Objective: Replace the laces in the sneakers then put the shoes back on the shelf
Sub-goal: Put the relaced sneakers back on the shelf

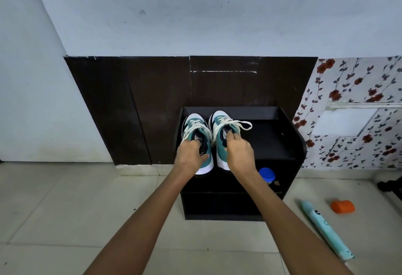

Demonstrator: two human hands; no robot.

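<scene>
Blue wall [195, 13], floral wallpaper [348, 78], tiled floor [54, 209]

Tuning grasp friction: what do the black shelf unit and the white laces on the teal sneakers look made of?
Black shelf unit: probably laminated board, matte; flat panels with square edges, dull sheen. White flat laces: woven fabric, matte; limp loops, flat band. Fibre cannot be told.

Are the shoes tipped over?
No, upright. The left sneaker and right sneaker sit sole-down on the black shelf, laces up.

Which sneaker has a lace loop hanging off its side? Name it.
The right sneaker, under the right hand: its white loop lies out on the shelf; the left sneaker's does not.
</scene>
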